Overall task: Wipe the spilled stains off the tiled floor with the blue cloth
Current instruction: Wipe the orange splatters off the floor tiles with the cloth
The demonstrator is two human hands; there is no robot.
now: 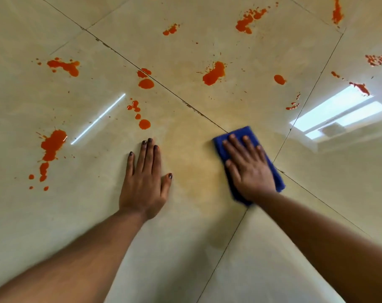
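1. Head view looks down at my two bare arms reaching out over the glossy cream tiled floor (pixel 273 259).
2. My right hand (pixel 249 169) lies flat on the blue cloth (pixel 275 171), fingers straight and a little spread, pressing it to the tile.
3. That cloth is folded into a rough rectangle and sits just where two dark grout lines (pixel 174 92) cross, its far corner touching the diagonal one.
4. My left hand (pixel 144 182) rests palm down on bare tile, fingers straight and close together, thumb held out to the side; it holds nothing.
5. Between my hands the tile shows a faint yellowish smear (pixel 192 171).
6. Orange stains (pixel 214 74) lie scattered beyond and to the left of my hands, the nearest round blot (pixel 144 124) just past my left fingertips (pixel 150 141).
7. A large splash (pixel 52 145) sits well to the left.
8. A bright window reflection (pixel 338 114) shines on the tile to the right.
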